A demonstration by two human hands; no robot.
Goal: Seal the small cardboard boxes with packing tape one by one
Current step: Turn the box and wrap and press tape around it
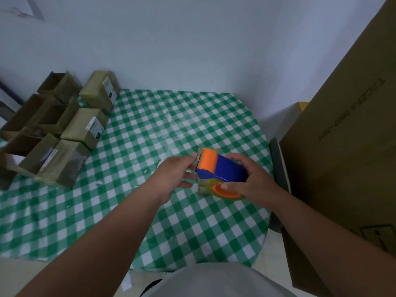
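Observation:
My right hand [248, 179] grips a blue and orange tape dispenser [220, 168] with a roll of clear tape, held over a small cardboard box [202, 187] on the green checked table [150, 136]. The dispenser hides most of that box. My left hand [175, 174] is just left of the dispenser, its thumb and forefinger up at the orange front end; whether they pinch the tape or the box I cannot tell. Several more small cardboard boxes [85, 127] stand at the table's far left, some closed, some with open tops.
A large brown carton [342, 157] stands upright to the right of the table, with a dark chair back [278, 168] between them. A pale wall runs behind the table. My grey shirt shows at the bottom edge.

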